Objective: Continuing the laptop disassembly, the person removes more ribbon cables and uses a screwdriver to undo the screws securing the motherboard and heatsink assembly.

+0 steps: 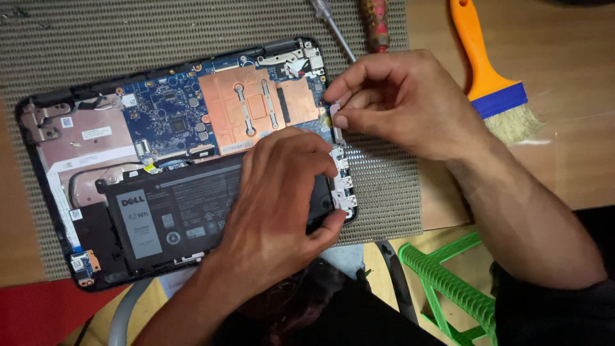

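The left hand (278, 198) lies flat on the open black laptop (173, 160), fingers curled over its edge. The right hand (400, 102) pinches a small grey metal strip (337, 125) at the laptop's side.

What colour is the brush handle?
Orange, with a blue band above the bristles; the brush shows in the head view.

One head-worn camera looks steeply down, close over the opened laptop (173, 166).

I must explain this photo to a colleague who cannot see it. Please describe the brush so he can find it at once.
Start from the opened laptop lying on the grey ribbed mat. Go past its right edge to the bare wooden tabletop at the upper right. There lies the brush: orange handle, blue band, pale bristles, much wider than the thin screwdrivers beside it.
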